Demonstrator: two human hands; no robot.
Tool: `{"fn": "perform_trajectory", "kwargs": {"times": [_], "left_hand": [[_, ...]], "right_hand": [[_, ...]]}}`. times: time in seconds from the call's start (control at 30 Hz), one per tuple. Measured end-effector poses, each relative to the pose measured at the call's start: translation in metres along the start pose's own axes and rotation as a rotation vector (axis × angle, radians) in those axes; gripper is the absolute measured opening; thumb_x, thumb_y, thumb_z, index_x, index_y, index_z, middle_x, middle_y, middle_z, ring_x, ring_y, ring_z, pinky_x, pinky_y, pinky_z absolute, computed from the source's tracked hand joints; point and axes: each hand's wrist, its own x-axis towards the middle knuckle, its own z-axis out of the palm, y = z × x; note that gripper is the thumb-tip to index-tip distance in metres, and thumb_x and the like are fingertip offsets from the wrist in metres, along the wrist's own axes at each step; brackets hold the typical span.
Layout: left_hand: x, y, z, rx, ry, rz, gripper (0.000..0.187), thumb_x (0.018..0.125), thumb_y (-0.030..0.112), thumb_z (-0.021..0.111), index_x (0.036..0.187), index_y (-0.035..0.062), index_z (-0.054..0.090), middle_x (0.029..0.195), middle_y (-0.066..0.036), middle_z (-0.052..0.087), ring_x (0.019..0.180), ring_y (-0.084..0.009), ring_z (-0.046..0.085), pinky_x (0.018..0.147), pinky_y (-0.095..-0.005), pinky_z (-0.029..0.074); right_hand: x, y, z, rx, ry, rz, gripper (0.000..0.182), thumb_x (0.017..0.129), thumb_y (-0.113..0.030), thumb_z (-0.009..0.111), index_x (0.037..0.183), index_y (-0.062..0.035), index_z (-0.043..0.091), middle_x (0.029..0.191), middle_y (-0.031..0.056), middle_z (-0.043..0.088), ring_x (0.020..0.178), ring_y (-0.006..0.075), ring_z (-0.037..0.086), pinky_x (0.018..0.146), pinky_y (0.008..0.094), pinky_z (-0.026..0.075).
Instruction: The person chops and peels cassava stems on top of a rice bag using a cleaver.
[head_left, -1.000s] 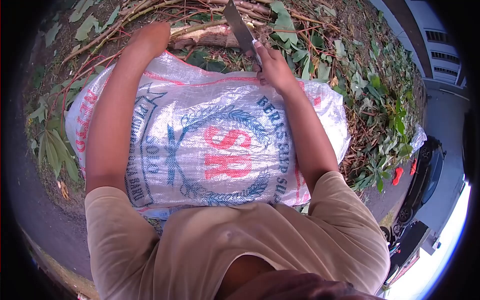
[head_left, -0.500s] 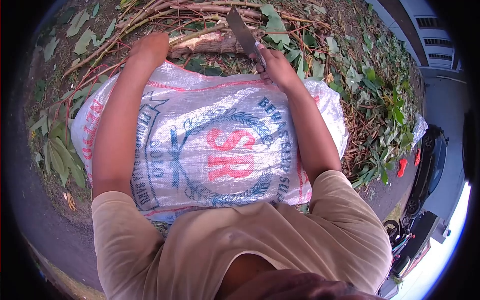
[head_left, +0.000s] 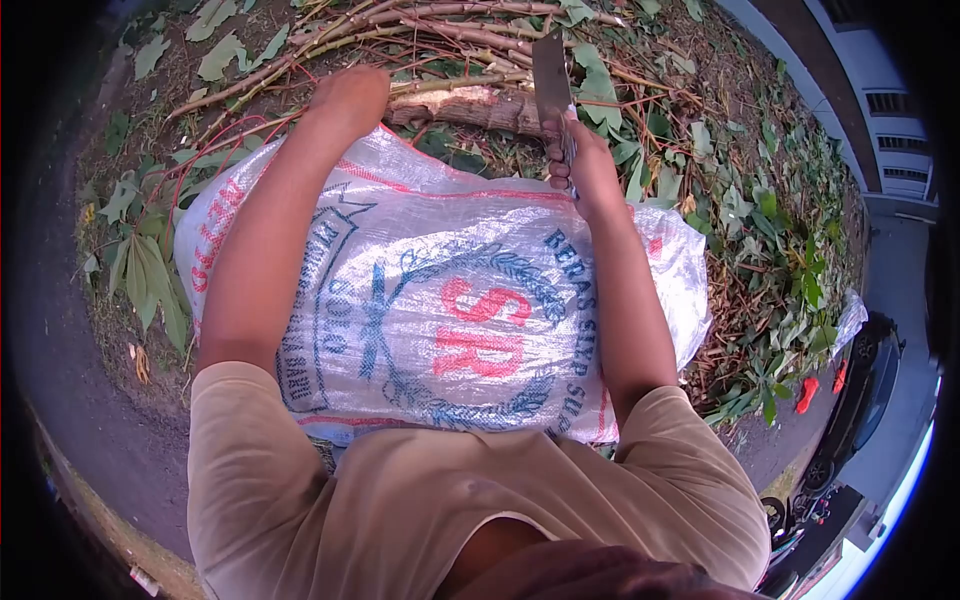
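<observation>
My right hand (head_left: 586, 165) is wrapped around the handle of a machete (head_left: 551, 78) with a broad, dark, square-ended blade pointing away from me. The blade stands just past the right end of a short log (head_left: 480, 110) with pale bared wood on top. Beside the log's left end, my left hand (head_left: 352, 100) is closed, knuckles up, close to the thin stems (head_left: 440, 82). Its fingertips are hidden, so what it grips cannot be made out. Under both forearms a white woven sack (head_left: 475, 330) with red and blue print lies across my lap.
Long cut branches (head_left: 470, 12) lie beyond the log. Green leaves (head_left: 150, 275) and chopped stalk pieces (head_left: 740, 340) cover the ground on both sides. A dark car (head_left: 865, 380) stands far right beside a building, with red-orange objects (head_left: 807, 394) on the pavement.
The machete has swung from leaning left to nearly upright as my right hand turned. My left hand stays by the log's left end. The whole view has shifted slightly.
</observation>
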Motion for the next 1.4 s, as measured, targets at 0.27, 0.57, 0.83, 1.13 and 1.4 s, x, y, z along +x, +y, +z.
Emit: {"fn": "perform_trajectory", "kwargs": {"times": [0.27,0.57,0.83,1.13,1.4], "left_hand": [[0.003,-0.005,0.01,-0.028,0.023,-0.026,0.027,0.096,0.016,0.057,0.104,-0.002,0.075,0.113,-0.027,0.073,0.108,-0.0426,0.071,0.096,-0.0534,0.055],[0.008,-0.007,0.008,-0.032,-0.059,-0.02,0.028,0.099,0.025,0.061,0.108,0.0036,0.076,0.114,-0.025,0.073,0.11,-0.0418,0.069,0.098,-0.0528,0.053],[0.004,-0.003,0.002,-0.032,-0.043,-0.002,0.027,0.094,0.008,0.054,0.108,-0.0027,0.074,0.117,-0.027,0.073,0.11,-0.0422,0.071,0.096,-0.0532,0.056],[0.005,-0.007,0.005,-0.057,-0.032,0.007,0.028,0.096,0.013,0.054,0.107,-0.0036,0.074,0.116,-0.027,0.073,0.109,-0.0432,0.071,0.097,-0.0543,0.055],[0.009,-0.009,0.006,-0.047,-0.05,-0.019,0.028,0.098,0.019,0.059,0.111,0.0005,0.076,0.115,-0.026,0.073,0.11,-0.0423,0.07,0.098,-0.0531,0.054]], "right_hand": [[0.01,0.016,0.009,0.25,-0.19,0.143,0.037,0.109,-0.033,0.058,0.128,-0.0009,0.057,0.079,-0.0002,0.048,0.06,0.0101,0.042,0.053,0.0265,0.036],[0.012,0.021,0.011,0.319,-0.193,0.09,0.03,0.107,-0.023,0.056,0.128,-0.0011,0.055,0.086,0.0078,0.061,0.073,0.0178,0.06,0.065,0.0341,0.054],[0.007,0.019,0.018,0.241,-0.203,0.069,0.021,0.104,-0.019,0.064,0.115,-0.0029,0.056,0.088,0.0068,0.062,0.071,0.0169,0.063,0.061,0.0322,0.054],[0.004,0.02,0.024,0.145,-0.185,0.02,0.022,0.105,-0.021,0.065,0.116,-0.0032,0.057,0.087,0.0049,0.06,0.071,0.016,0.062,0.062,0.0325,0.054],[-0.006,0.028,0.039,-0.105,-0.087,-0.325,0.033,0.107,-0.023,0.062,0.13,-0.0002,0.058,0.083,0.0027,0.059,0.064,0.0133,0.058,0.057,0.0317,0.051]]}}
